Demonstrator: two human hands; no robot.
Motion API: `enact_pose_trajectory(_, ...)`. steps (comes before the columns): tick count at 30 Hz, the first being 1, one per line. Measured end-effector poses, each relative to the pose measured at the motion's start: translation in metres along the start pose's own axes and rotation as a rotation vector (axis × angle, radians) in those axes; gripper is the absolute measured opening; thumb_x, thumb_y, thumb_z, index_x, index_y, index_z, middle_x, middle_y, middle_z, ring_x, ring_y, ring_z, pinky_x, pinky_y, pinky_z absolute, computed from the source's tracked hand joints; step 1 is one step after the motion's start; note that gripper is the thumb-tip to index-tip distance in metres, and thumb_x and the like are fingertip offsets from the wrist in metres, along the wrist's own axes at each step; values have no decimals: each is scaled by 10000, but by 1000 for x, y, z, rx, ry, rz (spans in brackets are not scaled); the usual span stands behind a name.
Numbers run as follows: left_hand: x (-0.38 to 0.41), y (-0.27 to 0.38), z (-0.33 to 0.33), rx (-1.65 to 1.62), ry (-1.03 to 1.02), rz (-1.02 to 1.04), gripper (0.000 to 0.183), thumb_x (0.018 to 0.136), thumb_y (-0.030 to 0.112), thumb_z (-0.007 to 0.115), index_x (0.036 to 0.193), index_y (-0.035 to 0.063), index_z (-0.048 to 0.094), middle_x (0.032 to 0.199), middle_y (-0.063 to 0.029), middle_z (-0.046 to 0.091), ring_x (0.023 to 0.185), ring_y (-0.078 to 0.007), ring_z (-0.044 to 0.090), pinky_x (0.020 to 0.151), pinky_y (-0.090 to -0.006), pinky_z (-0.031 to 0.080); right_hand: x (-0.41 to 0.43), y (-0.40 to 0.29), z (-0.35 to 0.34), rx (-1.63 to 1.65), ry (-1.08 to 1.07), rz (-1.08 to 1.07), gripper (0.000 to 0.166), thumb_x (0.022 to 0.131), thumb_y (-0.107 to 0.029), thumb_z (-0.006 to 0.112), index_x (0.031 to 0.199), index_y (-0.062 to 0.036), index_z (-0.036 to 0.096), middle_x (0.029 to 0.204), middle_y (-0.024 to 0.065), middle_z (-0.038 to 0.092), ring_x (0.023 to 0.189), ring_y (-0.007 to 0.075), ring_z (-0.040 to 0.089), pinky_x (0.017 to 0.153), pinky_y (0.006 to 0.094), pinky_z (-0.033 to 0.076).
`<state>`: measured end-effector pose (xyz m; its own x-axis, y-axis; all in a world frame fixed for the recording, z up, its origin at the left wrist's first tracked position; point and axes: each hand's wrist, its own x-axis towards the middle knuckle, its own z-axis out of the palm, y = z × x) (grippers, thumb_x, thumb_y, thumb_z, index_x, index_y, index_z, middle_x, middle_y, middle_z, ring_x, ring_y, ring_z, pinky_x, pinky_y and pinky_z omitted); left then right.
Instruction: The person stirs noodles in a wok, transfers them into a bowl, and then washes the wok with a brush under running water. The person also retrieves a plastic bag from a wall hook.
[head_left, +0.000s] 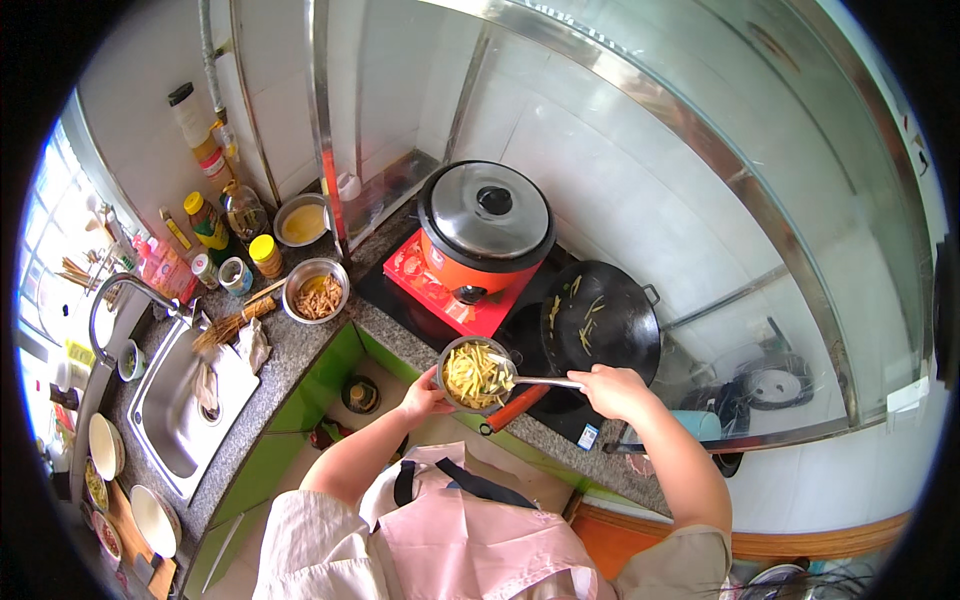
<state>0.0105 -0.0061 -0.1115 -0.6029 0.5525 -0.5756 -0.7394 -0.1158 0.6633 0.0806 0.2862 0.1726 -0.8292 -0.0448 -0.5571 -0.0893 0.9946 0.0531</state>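
Note:
My left hand (426, 396) grips the rim of a metal bowl (442, 366) in front of the stove. Thin yellow-green vegetable strips (472, 369) fill that bowl. In my right hand (611, 390) is the metal handle of a spatula or ladle (544, 382), whose head reaches into the strips. Just beyond my right hand sits a black wok (619, 330) with a few strips clinging to its inside. The wok's reddish wooden handle (519, 409) points toward me, below the utensil.
An orange electric cooker (487, 217) with a metal lid stands on a red box (420, 274). To the left are a metal bowl of cooked meat strips (316, 291), condiment jars (266, 255), a straw brush (232, 324) and a sink (176, 409). A glass screen (720, 247) borders the stove.

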Motion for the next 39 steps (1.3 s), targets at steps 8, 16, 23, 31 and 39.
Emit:
enact_pose_trajectory(8, -1, 1, -1, 22, -17, 5, 692, 880, -40, 498, 1477, 213, 255, 973, -98, 553, 869, -262, 662, 746, -381, 584, 33, -56, -49, -301, -37, -97, 255, 925, -162, 442, 1086, -74, 620, 963, 137, 646, 826, 307, 668, 665, 405, 544)
enact_pose_trajectory(16, -4, 3, 4, -2, -30, 31, 697, 877, -54, 501, 1478, 190, 245, 997, -120, 575, 857, -263, 662, 720, -370, 588, 7, -66, -56, -550, 122, -137, 241, 917, -173, 460, 1044, -65, 634, 853, 80, 627, 704, 241, 660, 590, 355, 516)
enact_pose_trajectory(23, 5, -4, 0, -48, 3, 16, 717, 863, -59, 527, 1476, 172, 234, 1071, -154, 601, 854, -279, 668, 706, -377, 594, -27, -54, -40, -395, 257, -115, 319, 845, -127, 515, 1140, -31, 588, 810, 89, 594, 620, 246, 648, 552, 355, 517)
enact_pose_trajectory(31, 3, -2, -1, -56, -20, -1, 749, 857, -70, 527, 1483, 188, 207, 1079, -157, 599, 871, -290, 664, 722, -404, 591, -62, -30, 40, -54, 392, 50, 475, 828, -125, 579, 1296, -89, 503, 885, 91, 568, 664, 295, 643, 558, 404, 512)
enact_pose_trajectory(39, 2, -5, 1, -74, 17, -8, 760, 865, -60, 528, 1487, 226, 201, 1082, -144, 598, 913, -294, 653, 721, -421, 587, -61, -28, 117, 247, 276, 163, 211, 887, -166, 547, 1038, -51, 454, 1003, 179, 532, 733, 424, 616, 632, 516, 503)
